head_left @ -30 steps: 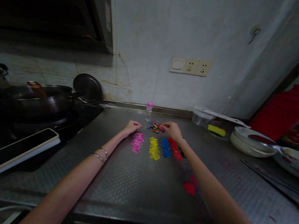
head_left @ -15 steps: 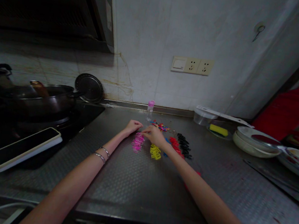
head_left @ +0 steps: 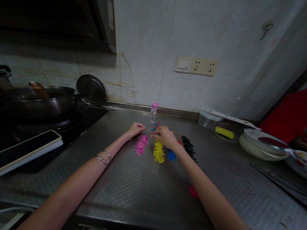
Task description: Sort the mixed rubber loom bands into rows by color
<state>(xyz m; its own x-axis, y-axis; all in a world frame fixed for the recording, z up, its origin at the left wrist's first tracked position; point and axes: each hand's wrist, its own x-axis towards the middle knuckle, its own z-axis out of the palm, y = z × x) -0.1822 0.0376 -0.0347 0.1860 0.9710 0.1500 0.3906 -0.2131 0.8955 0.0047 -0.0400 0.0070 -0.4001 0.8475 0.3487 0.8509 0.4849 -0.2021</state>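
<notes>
My left hand [head_left: 135, 130] rests at the far end of a heap of small pink pieces [head_left: 140, 145], thumb and fingertips pinched together; whatever they hold is too small to make out. My right hand [head_left: 165, 136] is bent over the mixed multicoloured pieces [head_left: 156, 124], just beyond the small yellow pieces [head_left: 158, 152]. Its fingers are drawn together, their tips partly hidden. Beneath its wrist lie small blue pieces [head_left: 171, 155], and beside it small black pieces [head_left: 188, 147]. Red ones are mostly covered by the forearm. A clear bottle with a pink cap [head_left: 154, 111] stands behind the hands.
On the left are a pan [head_left: 45, 100] on the stove and a phone-like device [head_left: 17, 155]. To the right stand a clear plastic tub [head_left: 208, 120], a yellow sponge [head_left: 224, 132] and stacked bowls [head_left: 259, 150]. A red object [head_left: 193, 191] lies by my right forearm.
My right hand has moved right, from beside the pink heap to the mixed pieces, uncovering more yellow and blue pieces. My left hand has stayed almost in place.
</notes>
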